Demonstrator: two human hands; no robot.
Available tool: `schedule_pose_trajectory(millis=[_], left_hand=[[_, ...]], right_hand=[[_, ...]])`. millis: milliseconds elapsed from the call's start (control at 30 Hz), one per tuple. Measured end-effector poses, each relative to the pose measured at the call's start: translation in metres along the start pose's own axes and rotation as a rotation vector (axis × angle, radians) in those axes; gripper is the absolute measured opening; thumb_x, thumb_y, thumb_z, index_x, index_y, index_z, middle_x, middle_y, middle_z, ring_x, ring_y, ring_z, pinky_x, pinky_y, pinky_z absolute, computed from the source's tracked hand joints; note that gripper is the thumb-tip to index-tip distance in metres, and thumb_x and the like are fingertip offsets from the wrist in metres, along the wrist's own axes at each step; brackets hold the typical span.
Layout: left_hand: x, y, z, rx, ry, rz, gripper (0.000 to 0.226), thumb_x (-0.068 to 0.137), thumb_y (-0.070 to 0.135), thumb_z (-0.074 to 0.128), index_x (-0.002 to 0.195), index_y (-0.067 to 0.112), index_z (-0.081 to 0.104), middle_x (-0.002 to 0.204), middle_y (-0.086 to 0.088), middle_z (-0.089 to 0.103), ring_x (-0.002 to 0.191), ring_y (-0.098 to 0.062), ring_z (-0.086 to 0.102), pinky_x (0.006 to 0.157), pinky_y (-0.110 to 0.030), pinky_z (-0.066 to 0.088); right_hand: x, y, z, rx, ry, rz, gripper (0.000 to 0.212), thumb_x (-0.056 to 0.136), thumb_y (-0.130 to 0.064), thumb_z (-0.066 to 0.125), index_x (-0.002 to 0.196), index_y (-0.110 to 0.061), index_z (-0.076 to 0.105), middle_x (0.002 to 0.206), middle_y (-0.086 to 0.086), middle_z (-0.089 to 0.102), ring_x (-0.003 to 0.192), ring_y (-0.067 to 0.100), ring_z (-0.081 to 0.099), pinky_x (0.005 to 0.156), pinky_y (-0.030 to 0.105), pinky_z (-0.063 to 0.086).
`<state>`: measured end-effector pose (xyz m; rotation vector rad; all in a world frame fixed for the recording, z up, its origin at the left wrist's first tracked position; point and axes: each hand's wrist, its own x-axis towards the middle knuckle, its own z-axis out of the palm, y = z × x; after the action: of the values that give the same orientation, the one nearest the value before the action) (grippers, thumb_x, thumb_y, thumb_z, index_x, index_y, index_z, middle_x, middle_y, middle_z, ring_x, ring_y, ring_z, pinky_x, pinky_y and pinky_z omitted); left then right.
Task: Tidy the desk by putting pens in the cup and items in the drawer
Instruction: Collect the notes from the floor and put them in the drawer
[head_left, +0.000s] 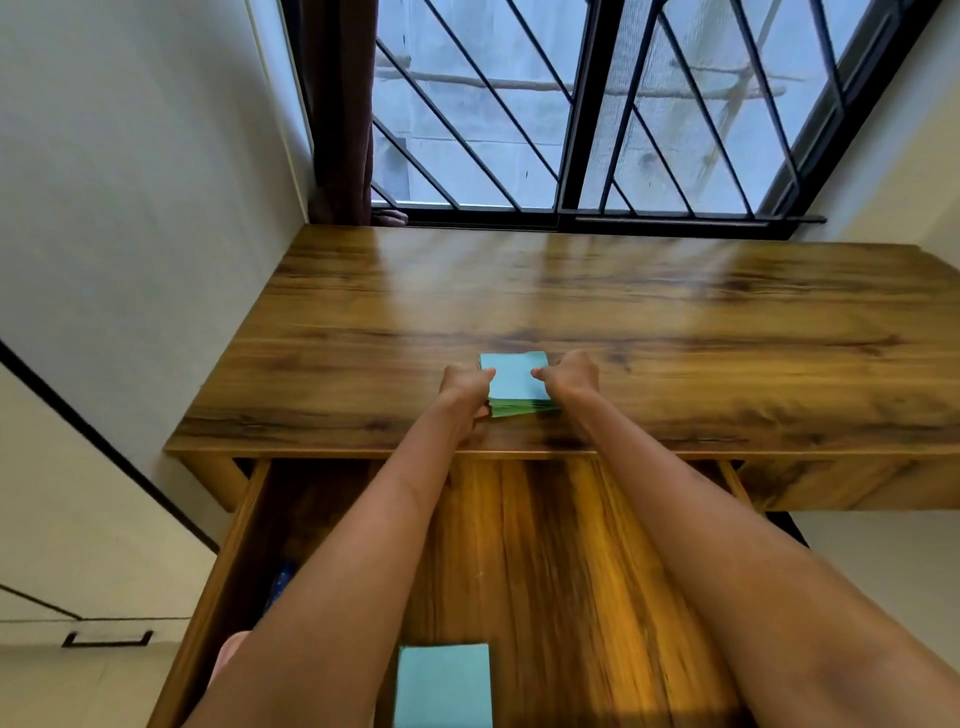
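Both hands reached over the open drawer (545, 545) to a teal stack of paper (515, 383) near the front edge of the wooden surface (675, 332). The left hand (464, 387) and right hand (569, 376) gripped its opposite sides, fingers curled around it. A second teal stack (444, 686) lay in the drawer.

A paper stack (514, 384) lies on the desk (675, 332); another (444, 686) in the open drawer (561, 571) below.
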<state>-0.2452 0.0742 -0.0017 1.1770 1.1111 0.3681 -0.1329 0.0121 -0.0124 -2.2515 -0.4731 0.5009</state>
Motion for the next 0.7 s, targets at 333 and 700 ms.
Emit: schedule_pose_trajectory(millis=[333, 700], left_hand=[[0.000, -0.012, -0.008, -0.051, -0.062, 0.004, 0.039, 0.092, 0.001, 0.057, 0.128, -0.005, 0.047, 0.114, -0.016, 0.058, 0.080, -0.016, 0.058, 0.081, -0.030, 0.055], [-0.031, -0.025, -0.027, 0.024, -0.050, -0.009, 0.030, 0.089, 0.008, 0.062, 0.118, 0.003, 0.054, 0.116, -0.015, 0.065, 0.104, -0.026, 0.064, 0.089, -0.041, 0.055]], right_hand=[[0.002, -0.003, -0.007, 0.299, -0.082, 0.195, 0.045, 0.081, -0.016, 0.075, 0.116, 0.002, 0.054, 0.105, 0.011, 0.062, 0.079, 0.019, 0.056, 0.053, 0.025, 0.044], [-0.051, 0.018, -0.016, 0.718, -0.269, 0.315, 0.034, 0.073, 0.003, 0.076, 0.104, 0.004, 0.061, 0.099, 0.017, 0.067, 0.072, 0.027, 0.066, 0.057, 0.038, 0.055]])
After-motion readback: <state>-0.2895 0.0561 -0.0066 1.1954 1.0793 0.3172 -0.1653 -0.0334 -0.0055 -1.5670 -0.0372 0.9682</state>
